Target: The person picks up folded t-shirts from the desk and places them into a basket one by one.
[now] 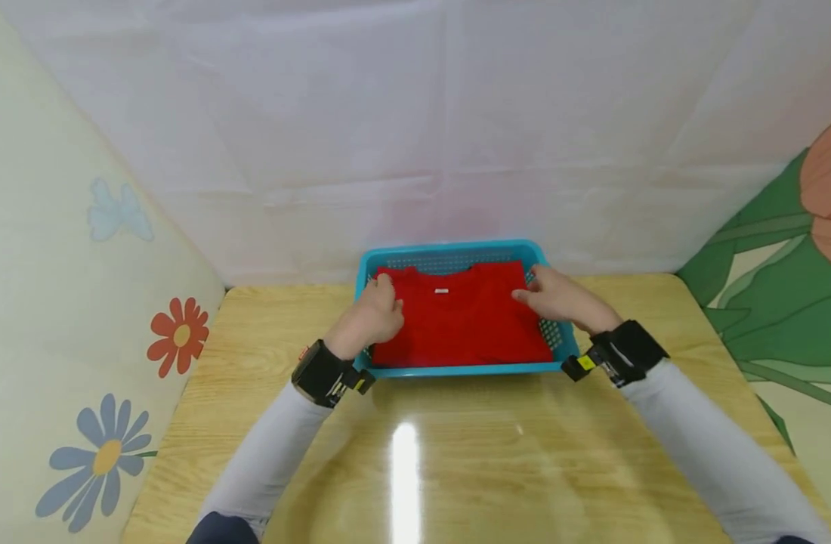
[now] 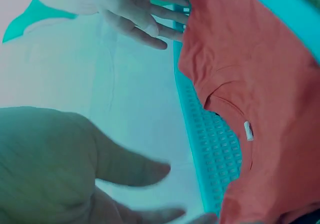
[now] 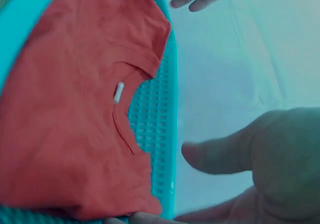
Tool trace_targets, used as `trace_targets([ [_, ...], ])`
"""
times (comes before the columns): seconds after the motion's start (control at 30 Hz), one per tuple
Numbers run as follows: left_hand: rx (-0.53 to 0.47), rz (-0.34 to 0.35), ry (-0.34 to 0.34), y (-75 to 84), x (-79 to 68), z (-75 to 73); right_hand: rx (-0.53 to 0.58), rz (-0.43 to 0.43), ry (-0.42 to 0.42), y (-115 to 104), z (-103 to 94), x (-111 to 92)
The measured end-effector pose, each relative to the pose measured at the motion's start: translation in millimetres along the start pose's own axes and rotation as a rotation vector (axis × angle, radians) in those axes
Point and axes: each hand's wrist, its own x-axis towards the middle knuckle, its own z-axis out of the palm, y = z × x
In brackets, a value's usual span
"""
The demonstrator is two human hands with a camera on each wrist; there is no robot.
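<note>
A red T-shirt (image 1: 459, 317), folded with its neckline toward the back, lies in a blue plastic basket (image 1: 463, 370). A small white label (image 1: 441, 291) shows at the collar. My left hand (image 1: 375, 313) is over the shirt's left shoulder, at the basket's left end. In the left wrist view its thumb (image 2: 135, 169) stands apart from the fingers, with nothing between. My right hand (image 1: 558, 295) reaches over the right end, thumb near the shirt's right shoulder. The left wrist view shows the right hand's fingers extended by the basket's rim.
The basket stands on a light wooden table (image 1: 470, 453), close to the white sheet (image 1: 443, 136) hung behind it. Painted flowers decorate the left wall (image 1: 21, 302) and right wall. Both wrists wear black camera bands.
</note>
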Motion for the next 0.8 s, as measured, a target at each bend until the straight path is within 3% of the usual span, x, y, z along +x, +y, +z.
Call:
trace_targets([
  [0.1,0.023,0.014,-0.041,-3.9,-6.7,4.4,-0.079,-0.023,0.038,2,11.3,-6],
  [0.27,0.115,-0.038,-0.165,-14.1,-4.7,20.7,-0.141,-0.071,0.032,6,34.6,-15],
  [0.33,0.142,-0.032,-0.187,-18.1,-1.7,27.3,-0.156,-0.098,0.031,8,40.5,-19],
  [0.43,0.108,0.011,-0.194,-24.1,1.7,32.1,-0.151,-0.135,0.038,8,43.8,-26],
  [0.53,0.021,0.103,-0.119,-30.4,1.1,27.5,-0.183,-0.216,0.057,8,42.9,-35],
  [0.63,-0.021,0.231,0.038,-35.8,-3.5,16.4,-0.259,-0.291,0.1,6,41.9,-42],
  [0.7,0.044,0.297,0.167,-37.4,-8.2,10.0,-0.341,-0.323,0.17,4,42.3,-44],
  [0.8,0.218,0.312,0.353,-38.3,-15.2,10.4,-0.439,-0.318,0.3,1,45.0,-44],
])
